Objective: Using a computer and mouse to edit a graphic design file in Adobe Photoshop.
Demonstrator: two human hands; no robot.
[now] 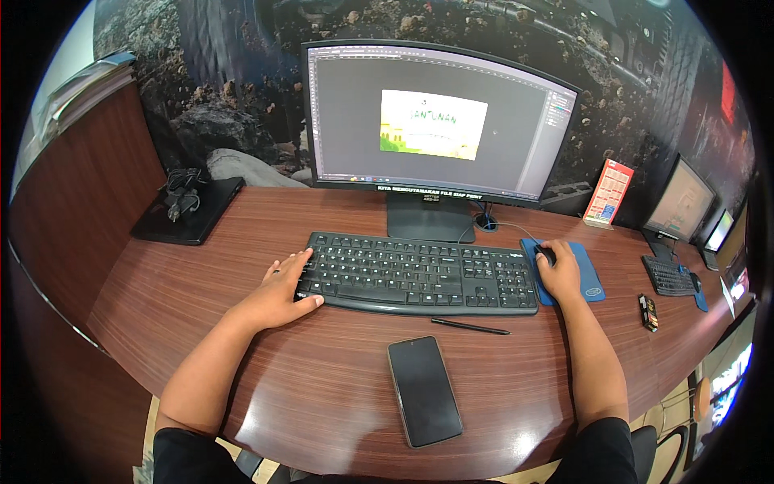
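A black computer keyboard (419, 274) lies in front of a wide monitor (516, 129), whose screen shows a picture with green lettering in an editing window. My left hand (282, 290) rests at the keyboard's left end, fingers spread over the edge keys and thumb by the bottom corner. On the right, my right hand (560, 274) is wrapped over a black mouse (547, 255), mostly covered by the fingers, on a blue mouse pad (590, 276). A thin black pen (470, 327) lies just below the keyboard. Nearer to me is a phone (425, 391) with a dark screen.
At the far left a closed black laptop (165, 222) carries a coiled cable with a plug (184, 198). A red and white card stand (609, 194) is right of the monitor. Farther right are a small dark packet (648, 313), a second keyboard (669, 276) and another monitor (682, 202).
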